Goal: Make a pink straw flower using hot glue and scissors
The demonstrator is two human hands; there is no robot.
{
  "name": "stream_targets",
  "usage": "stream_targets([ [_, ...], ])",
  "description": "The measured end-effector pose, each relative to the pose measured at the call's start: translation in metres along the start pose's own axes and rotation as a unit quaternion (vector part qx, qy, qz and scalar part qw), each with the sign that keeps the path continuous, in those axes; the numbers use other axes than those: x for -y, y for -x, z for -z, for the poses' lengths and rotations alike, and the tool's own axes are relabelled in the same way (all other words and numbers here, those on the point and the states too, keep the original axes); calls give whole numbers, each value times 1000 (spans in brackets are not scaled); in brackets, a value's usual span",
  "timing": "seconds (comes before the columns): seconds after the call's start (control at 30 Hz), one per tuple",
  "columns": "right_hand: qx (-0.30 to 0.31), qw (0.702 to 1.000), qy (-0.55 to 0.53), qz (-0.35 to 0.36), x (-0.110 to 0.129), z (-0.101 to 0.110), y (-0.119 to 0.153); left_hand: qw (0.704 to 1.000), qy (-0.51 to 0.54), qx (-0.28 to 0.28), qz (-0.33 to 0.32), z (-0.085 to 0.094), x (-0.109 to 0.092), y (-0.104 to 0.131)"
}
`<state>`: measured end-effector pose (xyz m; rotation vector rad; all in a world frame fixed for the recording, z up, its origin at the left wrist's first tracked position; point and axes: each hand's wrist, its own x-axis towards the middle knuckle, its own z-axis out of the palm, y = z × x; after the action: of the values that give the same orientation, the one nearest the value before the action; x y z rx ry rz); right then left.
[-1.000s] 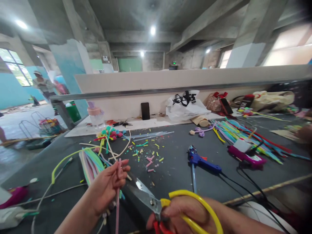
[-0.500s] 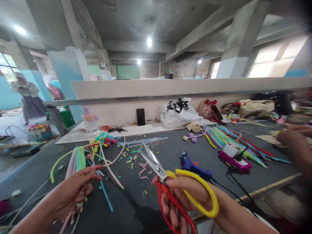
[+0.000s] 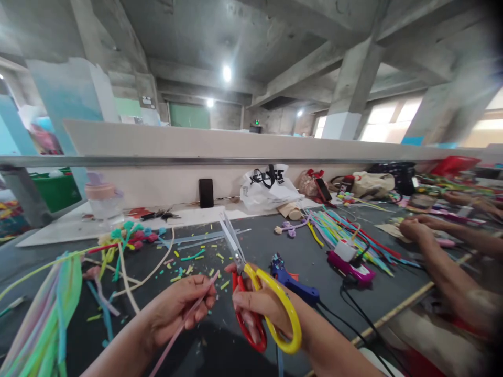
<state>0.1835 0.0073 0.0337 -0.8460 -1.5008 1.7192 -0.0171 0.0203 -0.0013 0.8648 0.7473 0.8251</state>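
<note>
Between the fingers of my left hand (image 3: pixel 184 303) is a thin pink strip (image 3: pixel 181 327), its tip poking out toward the scissors. My right hand (image 3: pixel 259 303) grips scissors (image 3: pixel 234 245) with one red and one yellow handle loop, the blades pointing up and away, nearly closed. The strip's tip and the blades are apart. Small cut pieces (image 3: pixel 189 270) in yellow, green and pink lie scattered on the dark table beyond my hands. At the lower left spreads a bundle of pastel strips (image 3: pixel 47 314).
A blue glue gun (image 3: pixel 293 277) lies right of the scissors, near a magenta power strip (image 3: pixel 351 268) with cords. More coloured strips (image 3: pixel 346 238) lie behind it. A phone (image 3: pixel 206 193) leans at the back. At the right, another person's hands (image 3: pixel 418 230) are at work.
My left hand has moved right and now holds the pink strip. The scissors' blades have come closer together and their handles have swung nearer each other. The view has turned right.
</note>
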Motion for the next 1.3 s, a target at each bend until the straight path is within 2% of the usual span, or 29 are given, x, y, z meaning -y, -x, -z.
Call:
stream_targets([
  [0.1,-37,998,58,-7,-11,1,-3,999,4,28,22,-8,6,6],
  [0.27,-11,998,60,2,-22,-1,-11,997,-3,53,52,-18,14,8],
  [0.33,-10,998,52,15,-21,-4,-11,996,-13,56,65,-18,16,8],
  [0.47,-48,997,64,20,-11,-9,-6,994,-39,60,77,-16,14,9],
  [0.63,-91,995,31,32,-5,-8,-6,995,-49,36,82,-17,10,10],
  [0.73,-91,995,18,25,-10,-5,-8,997,-35,5,63,-12,11,8],
  [0.83,-66,998,-3,22,-17,0,-8,998,-32,-36,42,0,4,7],
  [0.93,-4,997,-68,-27,-23,1,-5,996,-55,-69,16,15,-13,13],
  [1.03,49,990,-108,-80,-28,-3,-2,994,-45,-92,-43,28,-33,21],
  [1.17,48,993,-56,-96,-36,-14,0,987,-32,-121,-103,37,-50,30],
  [1.3,41,993,62,-95,-34,-24,3,985,-29,-121,-118,33,-50,33],
])
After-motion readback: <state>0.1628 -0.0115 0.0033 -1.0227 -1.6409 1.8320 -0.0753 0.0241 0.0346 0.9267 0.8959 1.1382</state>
